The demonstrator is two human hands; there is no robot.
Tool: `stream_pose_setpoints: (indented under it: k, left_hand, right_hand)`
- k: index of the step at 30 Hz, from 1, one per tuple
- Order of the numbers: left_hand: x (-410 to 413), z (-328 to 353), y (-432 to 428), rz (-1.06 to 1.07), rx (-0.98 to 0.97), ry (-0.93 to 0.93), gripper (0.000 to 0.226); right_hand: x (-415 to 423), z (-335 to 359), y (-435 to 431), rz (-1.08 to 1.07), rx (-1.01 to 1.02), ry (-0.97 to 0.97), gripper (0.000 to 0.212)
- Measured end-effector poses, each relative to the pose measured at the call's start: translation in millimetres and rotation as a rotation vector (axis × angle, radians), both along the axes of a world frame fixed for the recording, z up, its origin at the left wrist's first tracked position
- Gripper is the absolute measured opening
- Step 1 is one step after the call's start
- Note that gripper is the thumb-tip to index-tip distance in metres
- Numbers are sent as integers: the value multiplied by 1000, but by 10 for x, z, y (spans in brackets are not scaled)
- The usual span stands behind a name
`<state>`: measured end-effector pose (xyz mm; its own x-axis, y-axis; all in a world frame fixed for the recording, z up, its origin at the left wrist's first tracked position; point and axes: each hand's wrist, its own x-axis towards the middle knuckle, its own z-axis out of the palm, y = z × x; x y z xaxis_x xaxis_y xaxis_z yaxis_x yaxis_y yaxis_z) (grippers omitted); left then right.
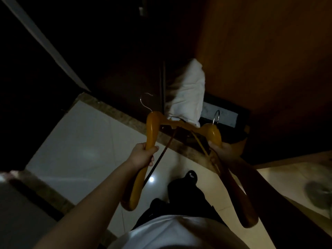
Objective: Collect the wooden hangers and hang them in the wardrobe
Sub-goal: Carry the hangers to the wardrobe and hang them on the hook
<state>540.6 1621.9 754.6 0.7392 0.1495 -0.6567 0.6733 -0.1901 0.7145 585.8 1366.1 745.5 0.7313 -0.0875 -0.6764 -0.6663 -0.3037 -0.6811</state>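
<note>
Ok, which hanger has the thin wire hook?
The hanger in the left hand: its hook is thin wire, left of the white cloth. The other hanger, in the right hand, has a thicker, rounder hook.

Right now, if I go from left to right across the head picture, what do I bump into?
left hand gripping one wooden hanger → white cloth → right hand holding another wooden hanger

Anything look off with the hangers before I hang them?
The left hanger, gripped by the left hand, and the right hanger, in the right hand, cross mid-air and look tangled near the white towel.
</note>
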Motion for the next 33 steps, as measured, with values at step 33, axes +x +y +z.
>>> stream_pose_setpoints:
  k: [33]
  left_hand:
    - [1895, 731, -1369, -542, -420, -291, 50]
  right_hand:
    - [1357, 1009, -141, -229, 221, -254, 25]
